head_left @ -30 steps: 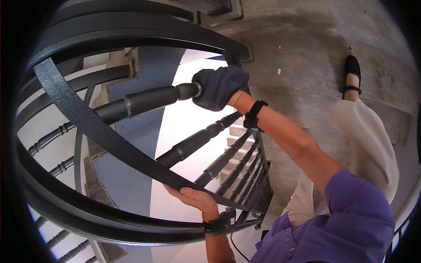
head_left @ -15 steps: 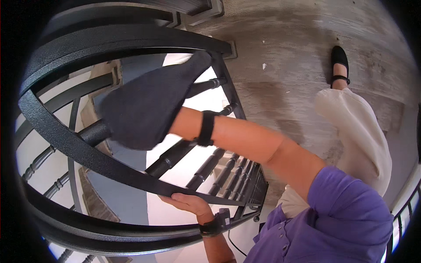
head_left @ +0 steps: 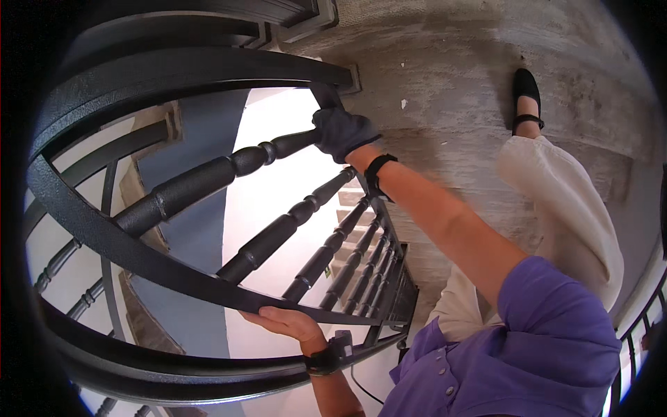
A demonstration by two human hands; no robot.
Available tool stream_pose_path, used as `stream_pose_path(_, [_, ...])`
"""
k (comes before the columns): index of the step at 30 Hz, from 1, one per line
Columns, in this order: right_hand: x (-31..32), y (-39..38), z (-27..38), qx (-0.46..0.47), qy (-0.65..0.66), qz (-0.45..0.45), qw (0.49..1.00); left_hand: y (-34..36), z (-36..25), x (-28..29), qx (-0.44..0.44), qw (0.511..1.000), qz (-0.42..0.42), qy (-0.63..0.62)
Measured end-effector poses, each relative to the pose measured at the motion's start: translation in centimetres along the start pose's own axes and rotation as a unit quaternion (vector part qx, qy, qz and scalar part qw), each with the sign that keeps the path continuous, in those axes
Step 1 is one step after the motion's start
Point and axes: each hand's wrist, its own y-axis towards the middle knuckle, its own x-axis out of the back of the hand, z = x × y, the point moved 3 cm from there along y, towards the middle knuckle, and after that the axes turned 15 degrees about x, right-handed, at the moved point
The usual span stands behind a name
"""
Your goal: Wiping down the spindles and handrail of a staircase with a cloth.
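Observation:
My right hand [head_left: 346, 135] is wrapped in a dark cloth [head_left: 340, 128], bunched closed around the far end of a black turned baluster [head_left: 198, 184]. The cloth hides its fingers. A black band circles that wrist. Closer to me, my left hand [head_left: 288, 323] holds the edge of the curved black rail [head_left: 174, 271] that joins the balusters' near ends. Part of its fingers lies behind the rail. A dark device is strapped to the left wrist.
Several more balusters [head_left: 267, 240] slant side by side to the right. A second black curved rail [head_left: 201, 375] runs along the lower left. Grey-brown worn steps [head_left: 445, 90] lie at the far right, under my black shoe [head_left: 526, 87]. A stairwell shows between the bars.
The cloth, spread wide over the upper baluster before, is now bunched at its far end. My right hand has moved right and away from the near rail. My left hand stays on the rail.

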Motion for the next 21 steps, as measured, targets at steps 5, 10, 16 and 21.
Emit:
stream_pose_path(5, [-2.6, -0.9, -2.5, 0.008, -0.003, -0.193, 0.981, 0.1, 0.3, -0.3, -0.005, 1.000, 0.007, -0.001])
stream_pose_path(10, [-2.2, -4.2, -3.8, 0.179, 0.086, -0.333, 0.922, 0.1, -0.3, -0.9, -0.012, 1.000, -0.001, -0.004])
stream_pose_path(16, [0.0, -10.0, 3.3, 0.384, -0.229, 0.297, 0.843, 0.1, -0.4, -0.4, -0.023, 0.999, -0.022, 0.007])
stream_pose_path(21, [4.5, -9.3, 5.2, 0.371, -0.147, 0.198, 0.895, 0.0, -0.9, -0.5, -0.015, 1.000, -0.005, -0.010])
